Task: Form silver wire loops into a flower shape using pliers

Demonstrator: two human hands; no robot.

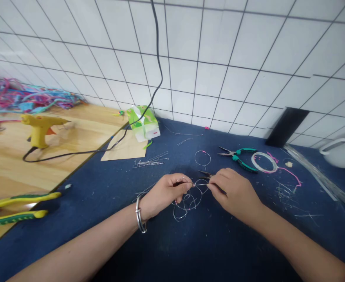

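My left hand (172, 190), a silver bangle at its wrist, pinches a thin metal wire (201, 184) between thumb and fingers. The wire runs across to my right hand (229, 188), whose thumb and fingertips are closed on its other part. Below and between the hands hang several wire loops (186, 205) with small pinkish spots, joined to the piece at my left fingers. Dark plier jaws (204, 173) show just beyond my right fingers; whether that hand holds them is hidden. A single wire ring (202, 158) lies on the blue surface behind.
Green-handled pliers (239, 156) and a clear ring-shaped spool (264, 162) lie to the right, near wire scraps (286, 194). Bent wires (151, 160) lie left of centre. A yellow glue gun (40, 129) with a black cord (157, 51) and yellow-green handles (22, 207) are at left.
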